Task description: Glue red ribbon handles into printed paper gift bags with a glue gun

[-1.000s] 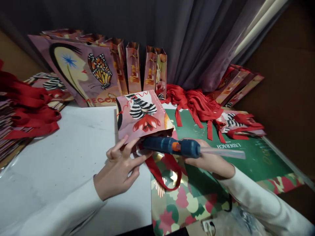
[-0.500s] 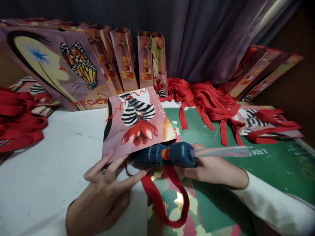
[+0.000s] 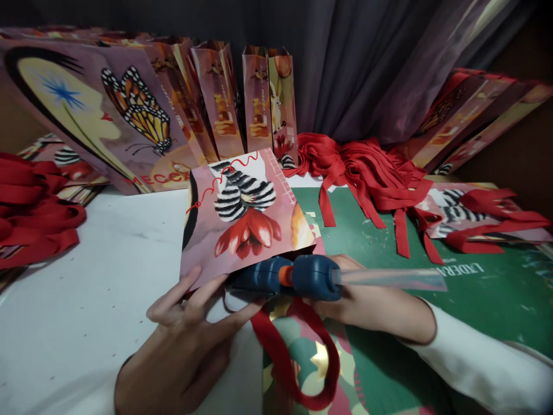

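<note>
A pink paper bag (image 3: pixel 242 219) printed with a striped bow and red flower lies before me, its open edge towards me. My left hand (image 3: pixel 185 328) grips that edge, with fingers on the printed panel and others at the mouth. In my right hand (image 3: pixel 345 294) is a dark blue glue gun (image 3: pixel 268 275) with an orange part. A clear glue stick (image 3: pixel 393 279) juts from its back, and its front end is hidden inside the bag's mouth. Below the gun, a red ribbon loop (image 3: pixel 319 397) hangs from the bag over a patterned sheet.
Finished-looking paper bags (image 3: pixel 142 115) stand along the back, by a dark curtain (image 3: pixel 337 69). Red ribbons (image 3: pixel 367 173) are heaped behind the green board (image 3: pixel 380 242); more ribbons (image 3: pixel 38 213) lie at the left. Further bags (image 3: pixel 470 124) stand at the right.
The view has shifted slightly, so the things at the right sit further right. The glue gun has moved a little left and down against the bag's edge. Both hands keep their hold.
</note>
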{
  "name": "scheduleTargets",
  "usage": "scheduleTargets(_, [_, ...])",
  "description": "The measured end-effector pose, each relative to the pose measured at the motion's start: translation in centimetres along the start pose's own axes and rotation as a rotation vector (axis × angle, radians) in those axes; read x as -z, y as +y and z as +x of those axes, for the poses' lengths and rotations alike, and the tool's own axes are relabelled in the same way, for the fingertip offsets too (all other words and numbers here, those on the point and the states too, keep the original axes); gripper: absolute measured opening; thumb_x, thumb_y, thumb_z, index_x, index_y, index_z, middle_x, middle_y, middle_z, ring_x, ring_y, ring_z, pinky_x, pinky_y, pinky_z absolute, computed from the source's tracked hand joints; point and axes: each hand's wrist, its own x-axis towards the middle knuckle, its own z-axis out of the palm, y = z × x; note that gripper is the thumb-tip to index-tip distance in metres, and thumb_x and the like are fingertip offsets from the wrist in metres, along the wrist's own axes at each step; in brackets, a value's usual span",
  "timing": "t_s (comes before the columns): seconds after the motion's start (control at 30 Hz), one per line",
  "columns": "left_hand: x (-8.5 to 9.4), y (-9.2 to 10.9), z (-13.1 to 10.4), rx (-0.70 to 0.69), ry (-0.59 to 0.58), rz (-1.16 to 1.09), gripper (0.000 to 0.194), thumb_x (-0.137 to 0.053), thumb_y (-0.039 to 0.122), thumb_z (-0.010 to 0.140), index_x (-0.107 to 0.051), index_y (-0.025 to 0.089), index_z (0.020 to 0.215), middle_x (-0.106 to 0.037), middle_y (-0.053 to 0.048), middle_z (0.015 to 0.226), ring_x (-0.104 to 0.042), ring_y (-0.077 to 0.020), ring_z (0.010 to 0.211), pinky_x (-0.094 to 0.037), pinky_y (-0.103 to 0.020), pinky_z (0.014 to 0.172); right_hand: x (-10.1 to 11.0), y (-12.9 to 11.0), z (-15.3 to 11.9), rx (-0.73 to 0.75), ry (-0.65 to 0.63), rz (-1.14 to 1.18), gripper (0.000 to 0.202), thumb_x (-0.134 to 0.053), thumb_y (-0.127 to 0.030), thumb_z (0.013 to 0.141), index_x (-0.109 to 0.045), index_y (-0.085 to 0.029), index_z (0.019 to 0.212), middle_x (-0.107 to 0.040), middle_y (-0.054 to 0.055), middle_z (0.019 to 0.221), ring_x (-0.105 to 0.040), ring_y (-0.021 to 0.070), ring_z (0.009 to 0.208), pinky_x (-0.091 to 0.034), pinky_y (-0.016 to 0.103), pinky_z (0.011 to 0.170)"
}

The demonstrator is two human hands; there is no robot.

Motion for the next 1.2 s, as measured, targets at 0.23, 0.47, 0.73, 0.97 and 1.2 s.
scheduleTargets(0.23, [0.1, 0.1, 0.0, 0.020, 0.005, -0.022, 0.065, -0.048, 0.022, 0.076, -0.049, 0.046, 0.136, -0.040, -0.008, 0.142, -0.039, -0.0421, 0.131, -0.026, -0.067, 0.103, 0.0, -0.3, 0.0, -0.001, -0.002, -0.025, 0.016, -0.060, -0.011, 0.072, -0.067, -0.020, 0.083, -0.069, 0.000, 0.089, -0.064, 0.0148, 0.076, -0.050, 0.023, 0.071])
scheduleTargets(0.47, [0.0, 0.4, 0.0, 0.025, 0.051, -0.004, 0.063, -0.048, 0.020, 0.077, -0.052, 0.046, 0.134, -0.043, -0.005, 0.140, -0.039, -0.0419, 0.131, -0.024, -0.065, 0.107, 0.4, -0.1, -0.9, -0.120, 0.055, -0.177, 0.023, -0.065, -0.018, 0.070, -0.069, -0.022, 0.092, -0.068, 0.003, 0.097, -0.064, 0.0212, 0.091, -0.052, 0.030, 0.083])
scheduleTargets(0.73, [0.2, 0.8, 0.1, 0.033, 0.119, -0.004, 0.064, -0.050, 0.017, 0.077, -0.051, 0.048, 0.134, -0.037, -0.002, 0.146, -0.024, -0.0410, 0.140, -0.037, -0.055, 0.099, 1.3, -0.2, -1.9, -0.113, 0.067, -0.343, 0.018, -0.062, -0.019, 0.072, -0.066, -0.021, 0.089, -0.068, 0.005, 0.094, -0.064, 0.0210, 0.086, -0.054, 0.031, 0.079])
scheduleTargets(0.97, [0.0, 0.9, 0.3, 0.015, 0.138, 0.004, 0.066, -0.046, 0.013, 0.078, -0.050, 0.046, 0.135, -0.037, -0.007, 0.142, -0.024, -0.0428, 0.138, -0.035, -0.054, 0.095, 2.3, 0.0, -3.8, -0.217, 0.059, -0.392, 0.022, -0.056, -0.027, 0.076, -0.066, -0.021, 0.094, -0.068, 0.010, 0.097, -0.064, 0.0260, 0.090, -0.054, 0.038, 0.084])
scheduleTargets(1.2, [-0.2, 1.0, 0.7, -0.013, 0.182, -0.029, 0.061, -0.051, 0.019, 0.077, -0.054, 0.043, 0.133, -0.036, -0.006, 0.143, -0.022, -0.0393, 0.136, -0.031, -0.048, 0.094, 2.7, 0.0, -4.7, -0.343, 0.133, -0.460, 0.030, -0.055, -0.041, 0.073, -0.065, -0.020, 0.093, -0.069, 0.014, 0.101, -0.066, 0.0304, 0.088, -0.055, 0.041, 0.082])
